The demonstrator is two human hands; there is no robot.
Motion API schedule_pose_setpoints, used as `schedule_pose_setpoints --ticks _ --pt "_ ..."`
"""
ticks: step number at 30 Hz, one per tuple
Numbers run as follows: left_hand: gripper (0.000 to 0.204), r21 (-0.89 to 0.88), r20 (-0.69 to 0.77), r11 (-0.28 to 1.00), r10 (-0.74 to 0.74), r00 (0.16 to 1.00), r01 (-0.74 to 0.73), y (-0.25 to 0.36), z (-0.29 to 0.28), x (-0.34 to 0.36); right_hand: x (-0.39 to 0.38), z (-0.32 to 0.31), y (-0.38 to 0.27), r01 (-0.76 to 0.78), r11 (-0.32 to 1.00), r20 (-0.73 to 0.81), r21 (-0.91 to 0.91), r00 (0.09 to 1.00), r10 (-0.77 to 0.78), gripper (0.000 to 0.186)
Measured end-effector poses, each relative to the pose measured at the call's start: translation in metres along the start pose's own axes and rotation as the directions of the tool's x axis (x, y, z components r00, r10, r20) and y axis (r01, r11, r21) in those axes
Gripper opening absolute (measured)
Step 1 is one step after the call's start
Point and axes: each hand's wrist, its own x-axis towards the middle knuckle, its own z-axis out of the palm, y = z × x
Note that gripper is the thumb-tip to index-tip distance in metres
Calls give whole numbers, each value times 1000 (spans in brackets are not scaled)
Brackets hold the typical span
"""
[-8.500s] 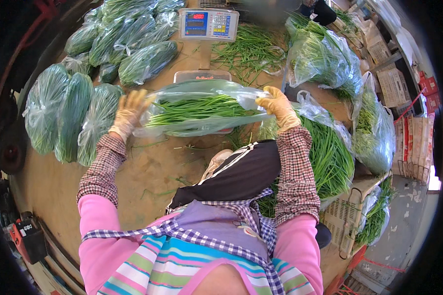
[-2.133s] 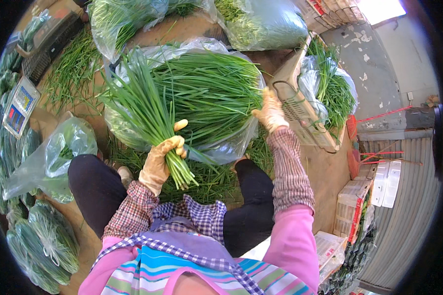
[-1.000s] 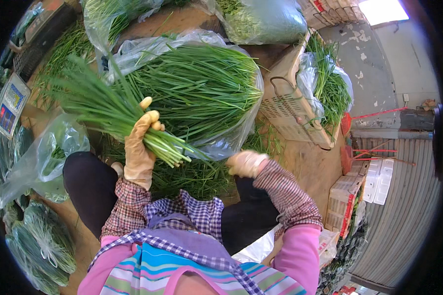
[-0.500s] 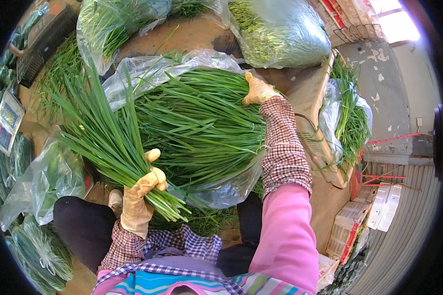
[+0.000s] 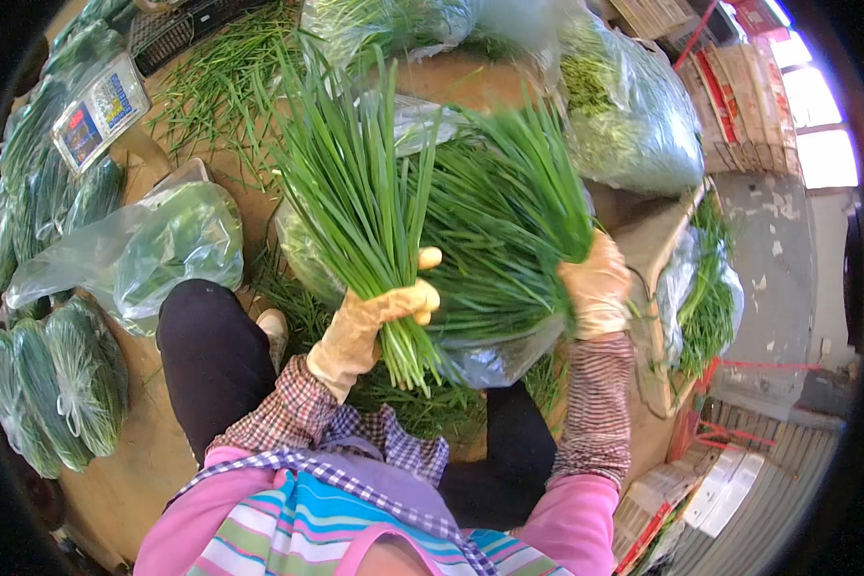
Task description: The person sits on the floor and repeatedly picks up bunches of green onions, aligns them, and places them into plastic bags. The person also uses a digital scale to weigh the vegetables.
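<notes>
My left hand, in a pale yellow glove, is closed around the lower stalks of a bunch of long flat garlic chives. The leaves fan upward and the cut pale ends stick out below the fist. To its right, my right hand, gloved too, grips a second bunch of garlic chives by the stalk end, its leaves blurred by motion. Between and beneath the hands lies a large heap of garlic chives on an opened clear plastic bag.
Tied clear-bagged bundles lie at left, below a plastic bag of greens. A printed card and black crate are farther back. Loose greens litter the floor. A large bag stands back right; white crates sit lower right.
My right hand has come nearer from the heap's far right edge and now lifts a bunch of chives. My left hand still holds its bunch, now more upright. The whole view has shifted.
</notes>
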Motion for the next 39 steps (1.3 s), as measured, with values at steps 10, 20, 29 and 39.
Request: schedule_pose_setpoints --ticks 10,20,29,39 --pt "37 -137 -165 985 82 983 -105 22 -15 -14 -104 39 91 -233 457 93 858 947 308 55" --pt "36 -221 -229 962 112 967 -163 35 -33 -26 -126 72 -22 -506 827 312 245 849 427 96" --pt "38 -232 -175 961 112 978 -151 38 -34 -31 -127 27 7 -383 -56 387 922 913 125 18" --pt "40 -94 -133 995 -29 991 17 26 -22 -30 -183 54 16 -369 -299 370 880 927 -55 32"
